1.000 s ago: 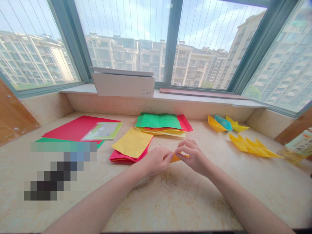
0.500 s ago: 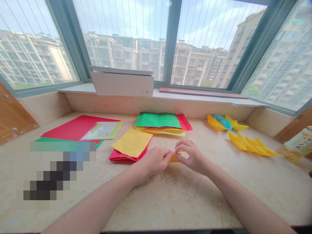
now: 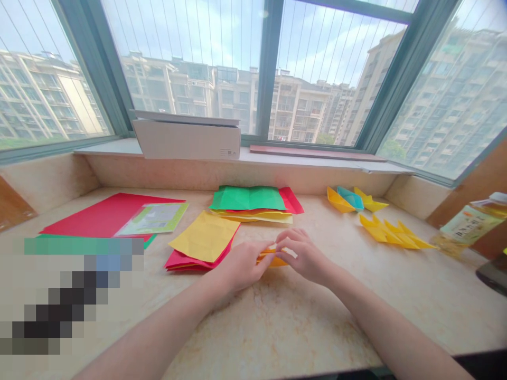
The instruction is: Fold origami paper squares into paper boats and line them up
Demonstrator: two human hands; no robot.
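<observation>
A small folded piece of orange-yellow paper [image 3: 272,258] sits between the two hands, over a pale marble counter [image 3: 277,327], though whether it touches the stone is hard to tell. The left hand [image 3: 241,265] is nearly closed, its fingers and thumb pinching the paper's left end. The right hand [image 3: 304,256] curls over the right end, its fingertips [image 3: 285,238] pressing on the top layer, with its exact grip partly hidden. Even pressure from both sides would keep the layers lined up and any crease sharp. Just left of the hands, a rectangular yellow paper sheet [image 3: 204,237] lies on a stack of crimson-red paper sheets [image 3: 190,262]. Farther ahead, a creased green paper sheet [image 3: 247,198] tops a mixed pile. To the right stand folded paper boats in yellow and teal [image 3: 344,199] and a row of yellow folded paper shapes [image 3: 396,235]. The marble in front of the wrists is open, giving the forearms ample room, and the counter's near edge runs along the bottom of the view.
</observation>
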